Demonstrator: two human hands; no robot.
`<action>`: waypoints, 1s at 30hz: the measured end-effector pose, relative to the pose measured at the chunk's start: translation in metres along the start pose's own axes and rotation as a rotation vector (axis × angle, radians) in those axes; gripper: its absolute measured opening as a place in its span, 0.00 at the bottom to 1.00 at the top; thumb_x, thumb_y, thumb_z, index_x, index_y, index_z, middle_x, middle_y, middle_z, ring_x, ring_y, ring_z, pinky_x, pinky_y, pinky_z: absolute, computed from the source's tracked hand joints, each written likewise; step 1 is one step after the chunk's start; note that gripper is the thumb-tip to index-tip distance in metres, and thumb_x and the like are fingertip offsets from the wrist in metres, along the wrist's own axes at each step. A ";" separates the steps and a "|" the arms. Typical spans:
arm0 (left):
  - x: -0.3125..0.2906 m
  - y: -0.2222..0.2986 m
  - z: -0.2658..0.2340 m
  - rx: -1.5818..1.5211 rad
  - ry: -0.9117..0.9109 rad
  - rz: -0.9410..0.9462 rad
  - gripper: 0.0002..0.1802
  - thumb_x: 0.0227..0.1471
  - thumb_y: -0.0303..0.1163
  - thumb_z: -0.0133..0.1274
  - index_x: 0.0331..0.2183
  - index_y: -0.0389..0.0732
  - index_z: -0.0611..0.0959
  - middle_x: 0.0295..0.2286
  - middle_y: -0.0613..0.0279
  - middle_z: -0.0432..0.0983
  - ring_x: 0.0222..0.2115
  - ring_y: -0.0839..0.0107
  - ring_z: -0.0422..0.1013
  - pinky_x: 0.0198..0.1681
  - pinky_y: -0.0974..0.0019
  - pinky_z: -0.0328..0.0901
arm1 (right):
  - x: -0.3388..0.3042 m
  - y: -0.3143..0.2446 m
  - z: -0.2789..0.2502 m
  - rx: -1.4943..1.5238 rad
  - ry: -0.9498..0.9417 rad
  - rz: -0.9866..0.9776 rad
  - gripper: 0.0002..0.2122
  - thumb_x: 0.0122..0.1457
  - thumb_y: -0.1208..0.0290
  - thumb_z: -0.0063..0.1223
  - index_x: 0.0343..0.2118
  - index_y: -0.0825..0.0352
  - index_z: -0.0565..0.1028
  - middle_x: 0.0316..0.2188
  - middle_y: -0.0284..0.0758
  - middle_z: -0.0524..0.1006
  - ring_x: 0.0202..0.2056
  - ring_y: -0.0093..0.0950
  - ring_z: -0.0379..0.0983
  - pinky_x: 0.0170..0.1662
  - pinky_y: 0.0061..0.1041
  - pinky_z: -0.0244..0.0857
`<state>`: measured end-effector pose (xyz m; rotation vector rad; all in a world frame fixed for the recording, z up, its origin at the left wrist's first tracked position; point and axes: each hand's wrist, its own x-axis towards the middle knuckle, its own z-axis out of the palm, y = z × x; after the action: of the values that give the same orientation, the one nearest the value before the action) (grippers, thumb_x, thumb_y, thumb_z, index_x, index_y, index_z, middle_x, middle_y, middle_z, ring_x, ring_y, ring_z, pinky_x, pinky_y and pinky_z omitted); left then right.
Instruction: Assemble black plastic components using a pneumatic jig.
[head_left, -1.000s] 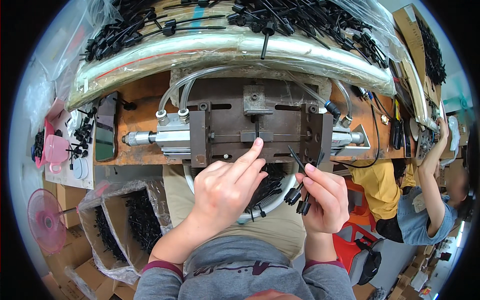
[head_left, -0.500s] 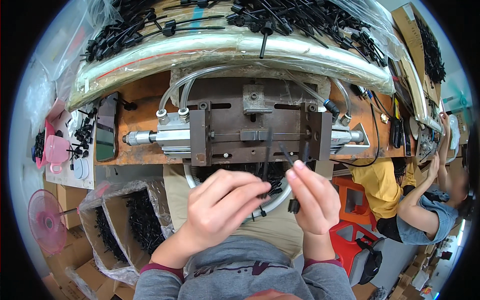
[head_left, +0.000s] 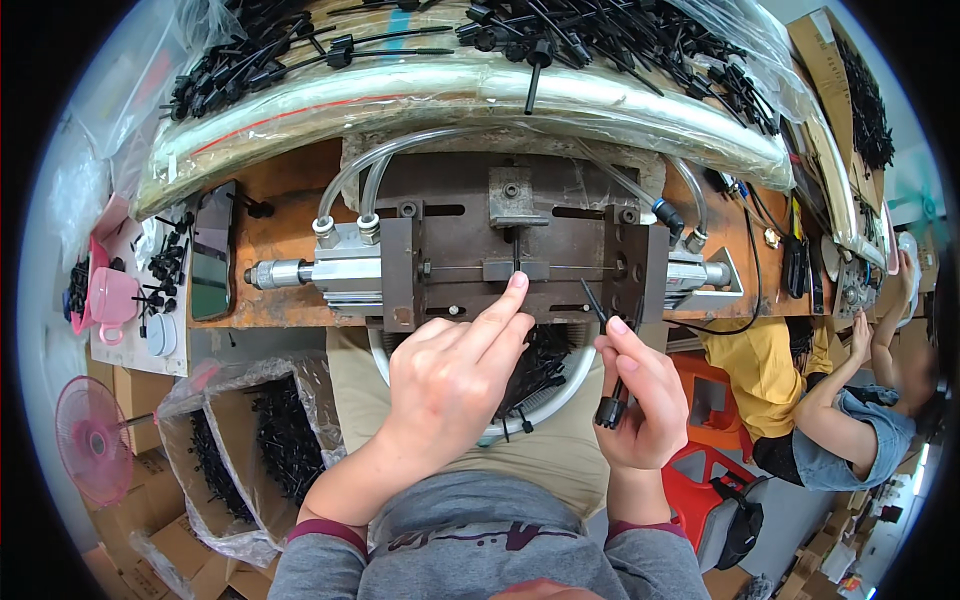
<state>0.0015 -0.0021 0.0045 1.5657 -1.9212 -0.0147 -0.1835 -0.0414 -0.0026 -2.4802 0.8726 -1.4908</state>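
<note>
My left hand [head_left: 455, 375] reaches to the middle of the brown metal fixture [head_left: 460, 185]. Its index finger is stretched out, with the tip at the small clamping blocks [head_left: 497, 270]; the other fingers are partly bent and grip nothing visible. A thin black rod [head_left: 517, 245] runs from the blocks toward the metal bracket [head_left: 512, 200] behind them. In my right hand [head_left: 648, 400], closed at the fixture's front right, are black plastic rods with knobbed ends [head_left: 610, 410]; one thin tip points up and left. Their exact number is partly hidden by my fingers.
Pneumatic cylinders [head_left: 345, 275] with clear hoses flank the fixture. A plastic-wrapped ledge [head_left: 460, 95] behind holds piled black rods. More fill a tub [head_left: 575, 400] below and a lined box [head_left: 235, 430] at left. A phone [head_left: 212, 255] lies left; a co-worker [head_left: 850, 420] sits right.
My left hand has moved forward to the clamping blocks, and a black rod now sits there. My right hand has dropped slightly, still holding its rods.
</note>
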 end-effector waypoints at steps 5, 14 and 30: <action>0.001 0.000 -0.001 -0.142 0.029 0.009 0.17 0.36 0.29 0.68 0.34 0.39 0.85 0.43 0.58 0.81 0.25 0.72 0.76 0.27 0.71 0.68 | 0.002 -0.001 0.000 -0.084 -0.025 -0.060 0.14 0.50 0.90 0.53 0.42 0.76 0.74 0.37 0.51 0.80 0.34 0.40 0.81 0.35 0.29 0.76; -0.010 0.018 -0.013 -0.755 0.119 -0.010 0.17 0.37 0.23 0.68 0.34 0.32 0.83 0.30 0.53 0.79 0.28 0.61 0.77 0.29 0.66 0.72 | 0.009 -0.009 0.013 -0.013 -0.084 -0.137 0.15 0.50 0.82 0.57 0.43 0.79 0.76 0.38 0.53 0.80 0.36 0.40 0.80 0.36 0.30 0.77; 0.004 0.001 -0.004 -0.001 -0.038 0.033 0.15 0.40 0.26 0.65 0.35 0.37 0.85 0.47 0.55 0.78 0.27 0.68 0.77 0.32 0.68 0.70 | 0.003 -0.002 -0.006 0.250 -0.078 0.081 0.24 0.64 0.70 0.43 0.60 0.79 0.59 0.53 0.61 0.68 0.50 0.51 0.73 0.57 0.44 0.64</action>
<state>0.0016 -0.0041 0.0098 1.5429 -1.9762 -0.0316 -0.1869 -0.0397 0.0033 -2.2784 0.7154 -1.3735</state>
